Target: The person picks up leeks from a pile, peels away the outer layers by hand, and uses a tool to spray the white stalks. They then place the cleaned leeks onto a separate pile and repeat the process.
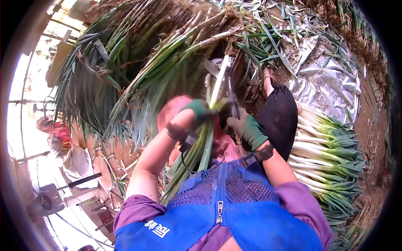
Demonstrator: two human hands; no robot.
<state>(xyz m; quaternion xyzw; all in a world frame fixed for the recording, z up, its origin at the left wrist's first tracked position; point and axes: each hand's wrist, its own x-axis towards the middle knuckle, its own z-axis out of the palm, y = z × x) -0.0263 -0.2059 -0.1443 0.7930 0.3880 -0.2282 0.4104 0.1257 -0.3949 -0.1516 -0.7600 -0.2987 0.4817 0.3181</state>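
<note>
My left hand (198, 111), in a green glove and blurred, is closed around a long green onion (220, 81). Its white end points up and away from me, and its green leaves (188, 163) trail down by my chest. Closed as well, my gloved right hand (250, 129) grips a blow gun (233, 98) with a thin metal nozzle. The nozzle stands beside the onion's white stalk; I cannot tell whether they touch. Pinkish cloth (224, 148) covers part of my lap below the hands.
A big heap of untrimmed green onions (100, 71) lies ahead to the left. Cleaned onions (322, 154) are stacked in a row on the right, beside my dark-clothed leg (278, 119). Silvery sheeting (328, 88) and scattered leaves cover the ground. Equipment (54, 198) stands at left.
</note>
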